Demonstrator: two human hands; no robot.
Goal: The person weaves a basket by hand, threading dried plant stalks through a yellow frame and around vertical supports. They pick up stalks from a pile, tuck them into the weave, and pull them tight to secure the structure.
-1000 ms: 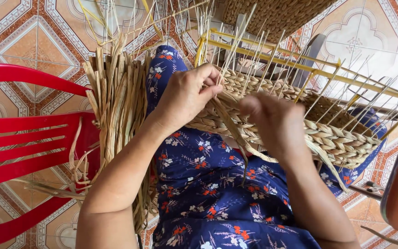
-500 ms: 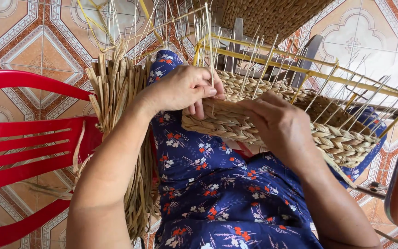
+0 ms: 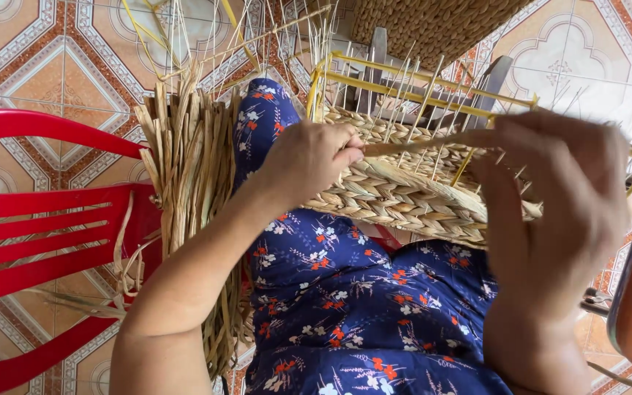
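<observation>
On the lap, head view: a half-woven basket (image 3: 404,197) rested across the person's thighs, tilted, its open frame turned away from the camera; blue floral fabric (image 3: 352,292) lay beneath it.
Basket build: plaited straw bands formed the lower wall; yellow wire frame (image 3: 418,84) and thin upright stakes rose above the woven part, unwoven.
Left hand: left hand (image 3: 309,161) was closed, fingers curled against the near corner of the basket, thumb and forefinger pinched on one end of a straw strand (image 3: 418,144); touching the woven wall.
Right hand: right hand (image 3: 557,212) was raised and blurred, near the camera; fingers partly curled, fingertips on the far end of the same strand; how firm the hold was, cannot tell.
Strand position: stretched roughly level between the two hands, across the stakes, just above the top plaited row.
Loose material: a bundle of dried straw (image 3: 192,190) hung beside the left thigh, between the leg and a red plastic chair (image 3: 45,227); touching the chair's edge.
Floor: patterned tiles (image 3: 60,66) in orange and cream.
Background: a second woven piece (image 3: 433,25) stood beyond the basket, at the top edge.
</observation>
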